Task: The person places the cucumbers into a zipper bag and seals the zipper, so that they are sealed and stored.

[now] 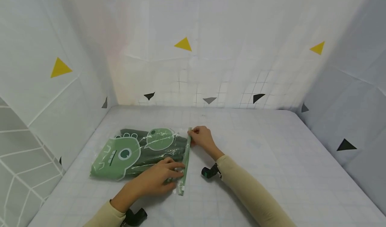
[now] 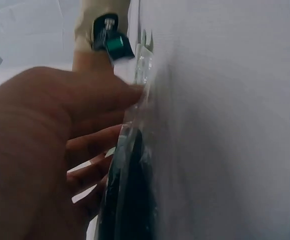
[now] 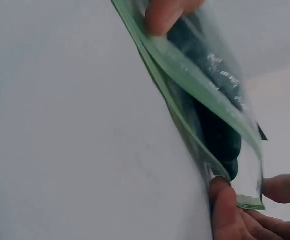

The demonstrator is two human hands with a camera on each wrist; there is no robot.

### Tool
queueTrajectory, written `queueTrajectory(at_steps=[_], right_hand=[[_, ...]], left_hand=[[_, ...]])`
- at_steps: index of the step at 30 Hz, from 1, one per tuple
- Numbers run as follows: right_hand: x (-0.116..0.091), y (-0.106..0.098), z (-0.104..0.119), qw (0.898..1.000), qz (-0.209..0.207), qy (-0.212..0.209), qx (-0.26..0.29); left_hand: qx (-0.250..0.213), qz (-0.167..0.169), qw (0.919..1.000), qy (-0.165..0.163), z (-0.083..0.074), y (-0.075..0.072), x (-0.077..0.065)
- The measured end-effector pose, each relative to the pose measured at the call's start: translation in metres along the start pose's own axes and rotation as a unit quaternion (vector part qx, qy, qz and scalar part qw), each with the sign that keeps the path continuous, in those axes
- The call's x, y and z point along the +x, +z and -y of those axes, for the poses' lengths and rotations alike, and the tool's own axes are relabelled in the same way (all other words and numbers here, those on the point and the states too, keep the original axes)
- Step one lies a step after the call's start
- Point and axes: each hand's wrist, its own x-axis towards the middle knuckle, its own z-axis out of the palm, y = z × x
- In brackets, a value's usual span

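Observation:
A clear zip bag (image 1: pixel 117 160) printed with green cartoon monsters lies on the table, a dark folded item (image 1: pixel 141 160) inside it. Its green zip strip (image 1: pixel 186 156) runs along the right side, with a small white slider (image 1: pixel 182 188) at the near end. My right hand (image 1: pixel 202 138) pinches the strip's far end between thumb and fingers. My left hand (image 1: pixel 156 178) rests on the bag by the strip, fingers spread and fairly straight. In the right wrist view the bag's mouth gapes between two green edges (image 3: pixel 200 82), near the right fingers (image 3: pixel 225 205).
White sheeting (image 1: pixel 226 25) with yellow and black triangles stands behind and beside the white table (image 1: pixel 271 153). A small black camera (image 1: pixel 209 171) sits on the right wrist, another (image 1: pixel 135 217) on the left. Dark panels with white lines (image 1: pixel 24 160) are at the left.

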Motion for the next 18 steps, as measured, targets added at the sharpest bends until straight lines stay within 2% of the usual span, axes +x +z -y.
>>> queueTrajectory(at_steps=[5,9,12,15,18], right_hand=[[-0.026,-0.013,0.001,0.994,0.062,0.035,0.085],[-0.054,-0.019,0.003,0.984,0.123,0.047,0.121],[-0.075,-0.020,0.005,0.977,0.170,0.032,0.124],[-0.092,-0.017,0.007,0.971,0.208,0.002,0.115],[-0.098,-0.014,0.007,0.976,0.201,-0.048,0.074]], left_hand=[[0.002,0.013,0.9996,-0.024,-0.004,-0.001,-0.001],[0.009,-0.011,0.9995,-0.029,-0.006,-0.002,0.000],[0.005,-0.046,0.9987,-0.023,-0.006,-0.003,0.000],[0.001,-0.076,0.9965,-0.036,-0.005,-0.005,0.000],[0.007,-0.094,0.9935,-0.064,-0.001,-0.006,0.000]])
